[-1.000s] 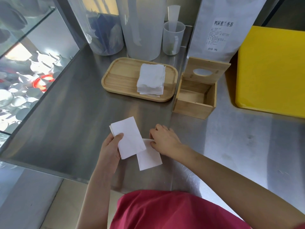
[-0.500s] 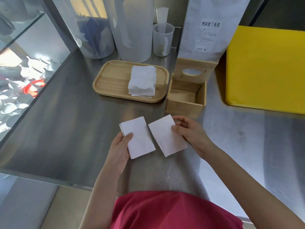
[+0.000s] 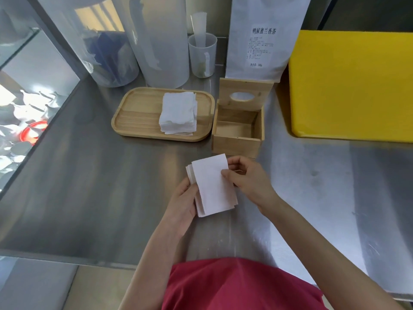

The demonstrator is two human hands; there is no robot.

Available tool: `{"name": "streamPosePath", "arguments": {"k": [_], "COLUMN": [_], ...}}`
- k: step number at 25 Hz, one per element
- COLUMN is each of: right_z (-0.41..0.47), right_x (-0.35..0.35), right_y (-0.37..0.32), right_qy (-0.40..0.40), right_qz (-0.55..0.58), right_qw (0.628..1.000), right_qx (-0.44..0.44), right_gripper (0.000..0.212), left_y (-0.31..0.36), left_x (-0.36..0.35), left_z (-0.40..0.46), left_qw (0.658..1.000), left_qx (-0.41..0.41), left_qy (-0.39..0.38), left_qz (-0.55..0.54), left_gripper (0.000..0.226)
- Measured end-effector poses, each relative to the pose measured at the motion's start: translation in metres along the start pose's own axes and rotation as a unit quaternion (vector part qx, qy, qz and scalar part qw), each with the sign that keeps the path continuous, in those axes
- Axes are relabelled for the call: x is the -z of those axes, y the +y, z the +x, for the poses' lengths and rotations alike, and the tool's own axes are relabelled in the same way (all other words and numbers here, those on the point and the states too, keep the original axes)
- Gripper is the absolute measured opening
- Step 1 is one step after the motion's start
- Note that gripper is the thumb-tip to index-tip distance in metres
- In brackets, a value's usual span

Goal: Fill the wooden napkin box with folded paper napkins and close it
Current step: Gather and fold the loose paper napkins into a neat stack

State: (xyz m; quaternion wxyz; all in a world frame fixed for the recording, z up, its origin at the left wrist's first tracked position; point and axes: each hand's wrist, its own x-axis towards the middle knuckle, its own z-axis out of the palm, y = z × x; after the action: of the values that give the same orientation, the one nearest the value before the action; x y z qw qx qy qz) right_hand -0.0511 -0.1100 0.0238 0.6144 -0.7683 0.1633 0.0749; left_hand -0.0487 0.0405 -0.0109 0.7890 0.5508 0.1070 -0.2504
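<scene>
Both hands hold a small stack of folded white napkins [image 3: 212,186] just above the steel counter, in front of the wooden napkin box. My left hand [image 3: 182,201] grips the stack's left edge from below. My right hand [image 3: 248,177] pinches the top napkin at its right edge. The wooden napkin box [image 3: 237,139] stands open behind the hands and looks empty inside. Its lid [image 3: 244,93], with an oval hole, stands tilted up at the back. A pile of unfolded white napkins [image 3: 178,114] lies on a wooden tray [image 3: 136,117] left of the box.
A yellow board [image 3: 353,83] lies at the right. A white tea pouch [image 3: 261,36] stands behind the box. Clear plastic containers [image 3: 161,41] and a measuring cup [image 3: 202,55] line the back. A glass panel [image 3: 26,90] borders the counter's left edge.
My right hand lifted a folded napkin off the counter and laid it on top of the napkins in my left hand. The two separate napkins are now one stack.
</scene>
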Motion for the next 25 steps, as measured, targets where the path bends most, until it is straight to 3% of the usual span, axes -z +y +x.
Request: {"name": "streamPosePath", "arguments": {"k": [3,9,17,25], "right_z": [0.002,0.001,0.001,0.002], "right_x": [0.000,-0.002,-0.006,-0.007], "right_y": [0.007,0.012,0.014,0.019], "right_qy": [0.034,0.048,0.053,0.051], "right_qz": [-0.091,-0.156,-0.163,-0.205], "right_qw": [0.995,0.985,0.984,0.976], "right_qx": [0.013,0.051,0.056,0.047], "right_gripper": [0.021,0.015,0.023,0.020], "left_y": [0.001,0.004,-0.002,-0.004], "left_x": [-0.004,-0.009,-0.006,-0.005], "left_z": [-0.002,0.001,-0.001,-0.002], "left_qw": [1.000,0.995,0.999,0.999], "left_qx": [0.019,0.074,0.020,0.020], "left_qy": [0.017,0.026,-0.009,-0.006], "left_qz": [-0.009,-0.059,0.039,0.039], "left_gripper": [0.029,0.031,0.021,0.021]}}
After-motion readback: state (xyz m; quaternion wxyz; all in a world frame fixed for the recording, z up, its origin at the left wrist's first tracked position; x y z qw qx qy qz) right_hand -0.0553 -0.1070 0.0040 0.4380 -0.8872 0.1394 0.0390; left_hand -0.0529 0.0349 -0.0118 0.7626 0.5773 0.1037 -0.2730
